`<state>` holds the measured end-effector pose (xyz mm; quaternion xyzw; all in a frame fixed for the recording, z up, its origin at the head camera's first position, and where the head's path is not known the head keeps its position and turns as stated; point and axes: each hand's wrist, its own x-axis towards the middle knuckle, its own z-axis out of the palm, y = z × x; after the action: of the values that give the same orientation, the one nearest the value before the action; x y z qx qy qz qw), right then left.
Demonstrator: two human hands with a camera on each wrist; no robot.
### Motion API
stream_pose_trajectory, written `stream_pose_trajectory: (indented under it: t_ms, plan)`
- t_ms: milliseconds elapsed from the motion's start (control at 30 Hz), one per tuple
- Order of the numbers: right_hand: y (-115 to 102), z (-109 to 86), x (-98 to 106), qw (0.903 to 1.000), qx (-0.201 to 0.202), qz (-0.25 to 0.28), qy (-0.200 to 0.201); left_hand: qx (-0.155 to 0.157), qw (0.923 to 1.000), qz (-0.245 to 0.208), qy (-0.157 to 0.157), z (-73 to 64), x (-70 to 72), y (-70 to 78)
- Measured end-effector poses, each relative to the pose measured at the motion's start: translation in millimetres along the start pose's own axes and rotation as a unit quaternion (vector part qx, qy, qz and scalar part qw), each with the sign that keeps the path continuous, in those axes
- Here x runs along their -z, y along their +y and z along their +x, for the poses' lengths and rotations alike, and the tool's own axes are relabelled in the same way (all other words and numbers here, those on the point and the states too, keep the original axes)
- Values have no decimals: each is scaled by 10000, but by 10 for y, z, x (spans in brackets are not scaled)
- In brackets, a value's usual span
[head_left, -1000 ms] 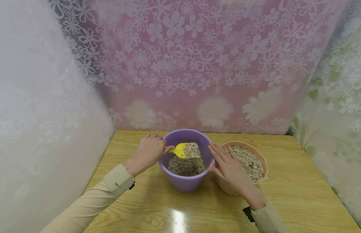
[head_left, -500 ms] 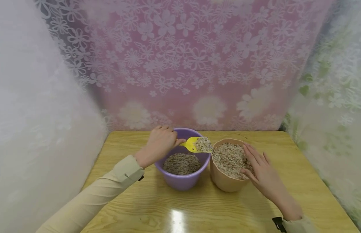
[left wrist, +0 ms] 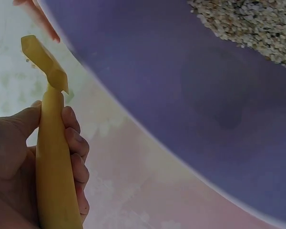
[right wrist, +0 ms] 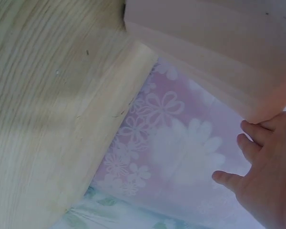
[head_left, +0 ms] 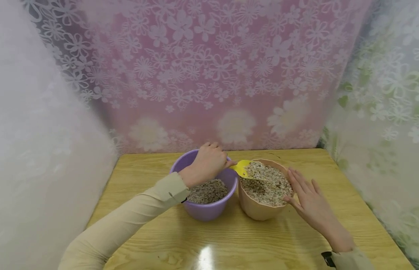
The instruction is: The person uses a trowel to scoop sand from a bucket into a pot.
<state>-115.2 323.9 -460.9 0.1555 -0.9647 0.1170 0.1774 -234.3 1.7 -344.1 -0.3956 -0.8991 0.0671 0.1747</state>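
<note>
My left hand (head_left: pixel 208 164) grips the handle of a small yellow shovel (head_left: pixel 241 168) above the right side of a purple bucket (head_left: pixel 207 213). In the left wrist view, fingers curl round the shovel's handle (left wrist: pixel 57 157). The blade, bearing pale grainy bits, reaches over a peach-coloured pot (head_left: pixel 258 212) filled with similar grains (head_left: pixel 273 189). A darker shadow lies on the grains below the blade. My right hand (head_left: pixel 312 204), fingers extended, touches the pot's right rim. Darker-looking grains (head_left: pixel 209 192) cover the bucket's bottom, partly hidden by my left forearm.
Bucket and pot stand side by side on a wood-grain table (head_left: pixel 155 240). A pink flowered curtain (head_left: pixel 195 75) hangs behind its back edge. Pale sheets flank it on the left (head_left: pixel 44 150) and right (head_left: pixel 381 150).
My left hand has carried the loaded shovel right, from over the bucket to over the pot. My right hand has moved from near the bucket's right rim to the pot's right rim.
</note>
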Motion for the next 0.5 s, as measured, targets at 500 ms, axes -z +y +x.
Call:
stream_pose_trajectory:
  t_ms: [500]
  plan:
    - [36,-19,-79,9993,-62,316,178,-677,9918,610,-896,340,-33,399]
